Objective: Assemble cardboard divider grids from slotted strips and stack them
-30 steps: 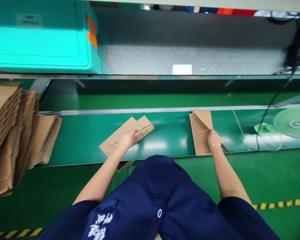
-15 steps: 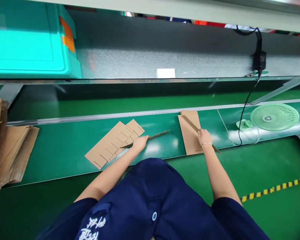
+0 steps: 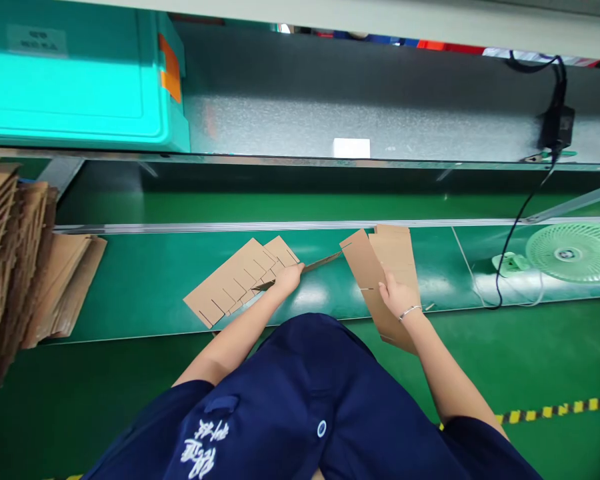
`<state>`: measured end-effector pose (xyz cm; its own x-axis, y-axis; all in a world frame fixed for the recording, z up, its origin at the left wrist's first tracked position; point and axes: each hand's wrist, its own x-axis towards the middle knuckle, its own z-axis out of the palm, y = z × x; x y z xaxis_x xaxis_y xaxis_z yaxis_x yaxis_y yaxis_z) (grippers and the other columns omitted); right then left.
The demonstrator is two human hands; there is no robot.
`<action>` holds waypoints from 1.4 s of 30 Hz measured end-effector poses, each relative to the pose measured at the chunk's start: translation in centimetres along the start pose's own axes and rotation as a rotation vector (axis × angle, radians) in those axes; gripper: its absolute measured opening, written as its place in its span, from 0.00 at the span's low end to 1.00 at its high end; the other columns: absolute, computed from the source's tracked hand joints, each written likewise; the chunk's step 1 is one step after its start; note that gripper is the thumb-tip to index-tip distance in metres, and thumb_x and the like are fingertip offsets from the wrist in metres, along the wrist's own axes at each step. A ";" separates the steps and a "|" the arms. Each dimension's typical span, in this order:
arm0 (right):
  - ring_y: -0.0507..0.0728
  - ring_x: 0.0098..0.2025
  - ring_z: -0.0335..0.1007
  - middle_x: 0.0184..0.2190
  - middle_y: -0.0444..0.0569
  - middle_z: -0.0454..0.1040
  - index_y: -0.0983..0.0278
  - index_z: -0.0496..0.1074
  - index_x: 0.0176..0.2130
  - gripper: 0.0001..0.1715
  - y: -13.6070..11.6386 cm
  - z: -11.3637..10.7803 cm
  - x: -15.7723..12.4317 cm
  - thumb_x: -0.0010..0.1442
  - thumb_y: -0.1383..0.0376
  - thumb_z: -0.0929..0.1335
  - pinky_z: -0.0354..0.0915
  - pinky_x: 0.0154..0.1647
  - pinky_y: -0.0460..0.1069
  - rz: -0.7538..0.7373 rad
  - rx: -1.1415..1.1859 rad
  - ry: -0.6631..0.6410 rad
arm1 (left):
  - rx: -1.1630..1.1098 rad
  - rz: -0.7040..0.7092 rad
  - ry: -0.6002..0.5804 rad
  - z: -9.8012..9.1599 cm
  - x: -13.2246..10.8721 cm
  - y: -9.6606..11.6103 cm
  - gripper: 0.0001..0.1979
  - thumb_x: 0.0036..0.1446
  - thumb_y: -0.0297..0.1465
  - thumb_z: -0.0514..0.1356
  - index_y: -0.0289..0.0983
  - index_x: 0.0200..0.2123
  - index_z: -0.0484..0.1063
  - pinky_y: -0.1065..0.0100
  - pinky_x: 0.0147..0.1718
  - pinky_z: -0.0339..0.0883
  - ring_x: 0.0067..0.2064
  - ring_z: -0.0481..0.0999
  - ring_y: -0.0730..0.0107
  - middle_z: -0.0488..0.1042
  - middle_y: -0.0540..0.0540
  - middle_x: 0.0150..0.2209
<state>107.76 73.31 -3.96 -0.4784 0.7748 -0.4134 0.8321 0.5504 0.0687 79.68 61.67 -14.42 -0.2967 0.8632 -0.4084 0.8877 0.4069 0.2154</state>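
Head view: left hand (image 3: 287, 277) pinches a thin slotted cardboard strip (image 3: 325, 261), seen edge-on and slanting up to the right, just above the fanned stack of slotted cardboard dividers (image 3: 243, 279) lying flat mid-left on the green conveyor belt (image 3: 145, 287). Right hand (image 3: 397, 297) grips a flat cardboard divider piece (image 3: 367, 270), lifted and tilted over the near belt edge, in front of the second pile of cardboard pieces (image 3: 397, 247) on the belt to the right. Far left sits a tall stack of cardboard sheets (image 3: 10, 267), far right a green fan (image 3: 573, 252), upper left on the shelf a teal bin (image 3: 75, 73).
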 end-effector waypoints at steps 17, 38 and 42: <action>0.57 0.28 0.73 0.29 0.52 0.75 0.66 0.27 0.65 0.39 -3.6 3.1 4.8 0.64 0.64 0.55 0.62 0.26 0.47 -0.060 0.089 -0.192 | -0.039 0.000 -0.004 0.3 0.0 0.4 0.20 0.60 0.24 0.44 0.42 0.52 0.64 0.66 0.41 0.65 0.44 0.74 0.64 0.73 0.43 0.44; 0.67 0.60 0.51 0.59 0.76 0.53 0.82 0.46 0.61 0.38 3.1 12.7 9.2 0.61 0.60 0.60 0.54 0.55 0.57 0.274 0.057 -0.049 | -0.002 -0.046 0.027 -1.1 -0.4 0.9 0.19 0.60 0.29 0.45 0.38 0.54 0.60 0.63 0.41 0.66 0.45 0.73 0.60 0.73 0.40 0.46; 0.63 0.57 0.57 0.55 0.73 0.60 0.78 0.49 0.61 0.30 3.0 12.7 7.8 0.60 0.71 0.55 0.60 0.50 0.55 0.211 0.054 0.024 | -0.012 0.002 0.103 -1.4 0.2 1.7 0.20 0.60 0.34 0.48 0.37 0.55 0.58 0.63 0.43 0.65 0.49 0.70 0.59 0.70 0.39 0.49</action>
<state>110.10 77.04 -18.50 -0.2982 0.8785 -0.3733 0.9279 0.3585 0.1025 80.63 62.95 -12.87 -0.3299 0.8902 -0.3143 0.8844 0.4079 0.2270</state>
